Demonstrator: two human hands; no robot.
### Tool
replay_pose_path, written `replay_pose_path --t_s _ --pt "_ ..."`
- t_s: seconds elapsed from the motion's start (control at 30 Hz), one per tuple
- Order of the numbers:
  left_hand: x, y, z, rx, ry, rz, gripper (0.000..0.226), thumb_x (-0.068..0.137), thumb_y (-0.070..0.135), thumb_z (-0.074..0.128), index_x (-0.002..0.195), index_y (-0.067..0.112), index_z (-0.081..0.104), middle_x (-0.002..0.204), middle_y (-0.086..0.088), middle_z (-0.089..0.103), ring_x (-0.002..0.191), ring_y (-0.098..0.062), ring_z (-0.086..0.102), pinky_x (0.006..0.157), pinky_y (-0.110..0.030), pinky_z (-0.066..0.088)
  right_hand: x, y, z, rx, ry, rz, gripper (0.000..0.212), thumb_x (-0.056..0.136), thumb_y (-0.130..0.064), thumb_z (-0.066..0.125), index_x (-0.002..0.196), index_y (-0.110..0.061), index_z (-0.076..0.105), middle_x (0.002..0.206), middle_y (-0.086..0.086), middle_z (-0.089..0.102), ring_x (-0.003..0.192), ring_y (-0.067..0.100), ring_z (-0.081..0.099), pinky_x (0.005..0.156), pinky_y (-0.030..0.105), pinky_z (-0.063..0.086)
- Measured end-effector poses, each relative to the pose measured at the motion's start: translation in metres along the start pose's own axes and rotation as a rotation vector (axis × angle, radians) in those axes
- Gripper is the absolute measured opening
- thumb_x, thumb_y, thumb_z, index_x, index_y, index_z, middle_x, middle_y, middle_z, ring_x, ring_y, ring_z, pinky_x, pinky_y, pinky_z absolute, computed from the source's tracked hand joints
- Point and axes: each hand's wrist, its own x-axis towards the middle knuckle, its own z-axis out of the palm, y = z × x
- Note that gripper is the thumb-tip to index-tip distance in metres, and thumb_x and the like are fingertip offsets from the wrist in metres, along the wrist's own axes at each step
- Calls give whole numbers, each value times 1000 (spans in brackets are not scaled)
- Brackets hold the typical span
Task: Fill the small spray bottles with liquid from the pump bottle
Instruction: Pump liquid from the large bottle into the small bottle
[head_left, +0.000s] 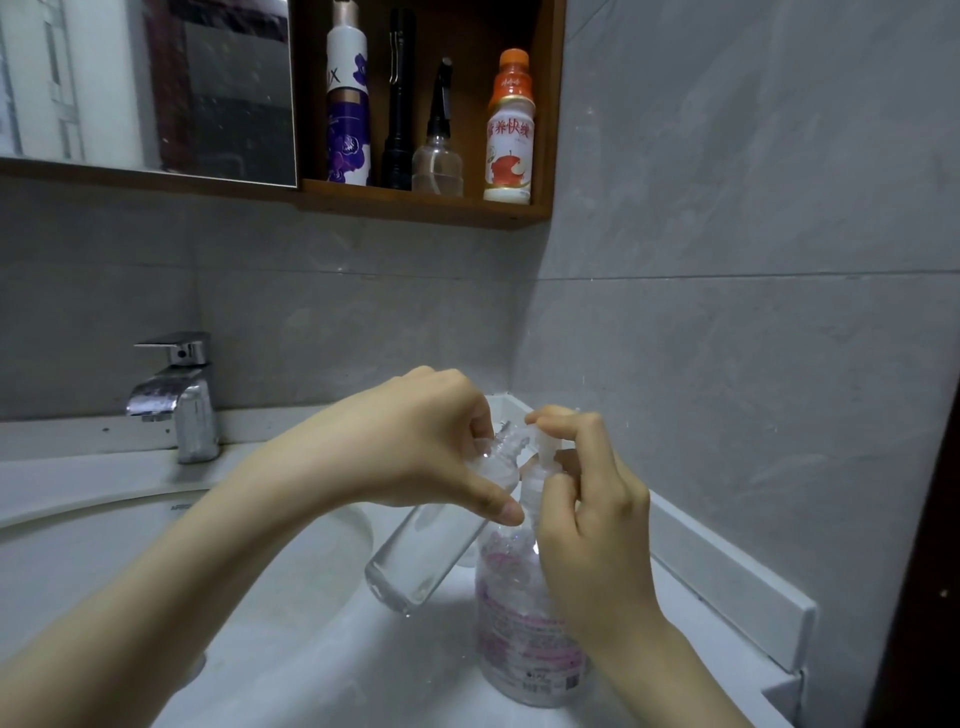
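On the white counter (311, 670), at five o'clock in the view, the pump bottle (524, 649) stood upright, clear with pink print. The right hand (592, 525) gripped its pump head (545, 449), forefinger laid over the top and the other fingers curled round the neck below. Just to nine o'clock of the pump, the left hand (415, 441) pinched the small spray bottle (415, 561) near its shoulder between thumb and curled fingers. That bottle hung clear of the counter, tilted, its base toward seven o'clock and its uncapped neck toward one o'clock, right up against the pump's nozzle. Whether it held any liquid could not be told.

The sink basin (78, 499) lay at eight o'clock, with a chrome faucet (179, 395) at nine. At twelve o'clock a wooden shelf (415, 205) carried a purple-and-white bottle (348, 104), a black flashlight (400, 104), a clear trigger sprayer (438, 161) and an orange-capped drink bottle (510, 130); a mirror (156, 78) hung at eleven.
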Motion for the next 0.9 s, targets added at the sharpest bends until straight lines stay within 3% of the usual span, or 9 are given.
replay_pose_path --t_s 0.2,0.47,0.9 --pt "1 -1 1 22 -5 8 47 55 59 78 85 28 58 77 9 63 74 -11 58 67 -29 49 3 2 -1 -21 -17 -53 32 76 -13 28 96 -28 47 102 -11 55 70 9 54 63 8 37" --pt "0 0 1 53 27 -3 54 57 59 77 94 22 65 85 7 66 80 -13 60 75 -35 52 6 2 -1 -34 -21 -73 25 80 -15 29 91 -28 47 96 -4 56 63 14 54 57 25 41" --pt "-1 -3 -2 75 120 7 56 57 57 75 107 34 66 95 13 67 95 -13 63 82 -34 52 1 3 -2 -13 -33 -19 31 78 -17 26 98 -31 45 100 -12 55 78 20 64 63 20 42"
